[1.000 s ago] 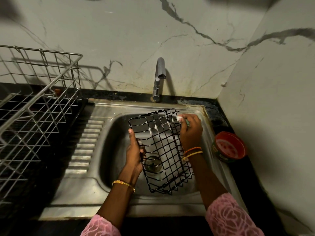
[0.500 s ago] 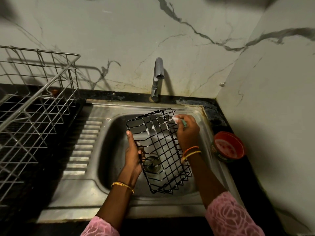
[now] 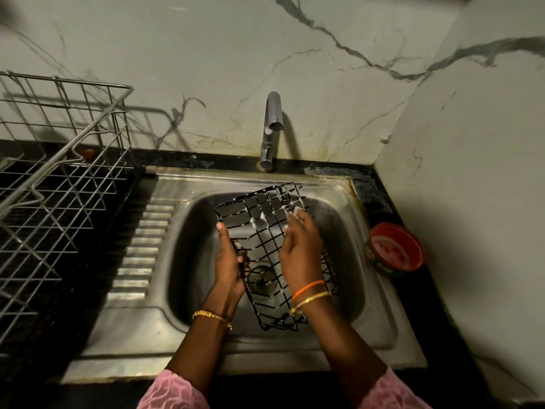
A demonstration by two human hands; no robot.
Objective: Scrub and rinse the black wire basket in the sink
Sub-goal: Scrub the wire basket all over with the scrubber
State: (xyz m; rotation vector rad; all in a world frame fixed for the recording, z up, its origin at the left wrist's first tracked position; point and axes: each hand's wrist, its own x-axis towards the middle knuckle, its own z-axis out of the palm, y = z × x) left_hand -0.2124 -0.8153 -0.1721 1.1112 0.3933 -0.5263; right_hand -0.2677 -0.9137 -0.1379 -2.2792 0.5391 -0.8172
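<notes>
Black wire basket (image 3: pixel 267 231) is tilted up in the sink (image 3: pixel 380 320), over the drain, suds on the far wires. Left hand (image 3: pixel 228 261) grips its left edge, thumb along the rim. Right hand (image 3: pixel 300 246) lies on the mesh, fingers loosely bent; can't tell if there's a scrubber under it. Faucet (image 3: pixel 272 128) looks dry. Suggest: brace firmly with the left, short strokes along each wire, hit the crossings, flip for the underside before rinsing.

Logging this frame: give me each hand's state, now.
Left hand: grips the black wire basket by its side.
Right hand: on the basket's wires; grip cannot be told.
</notes>
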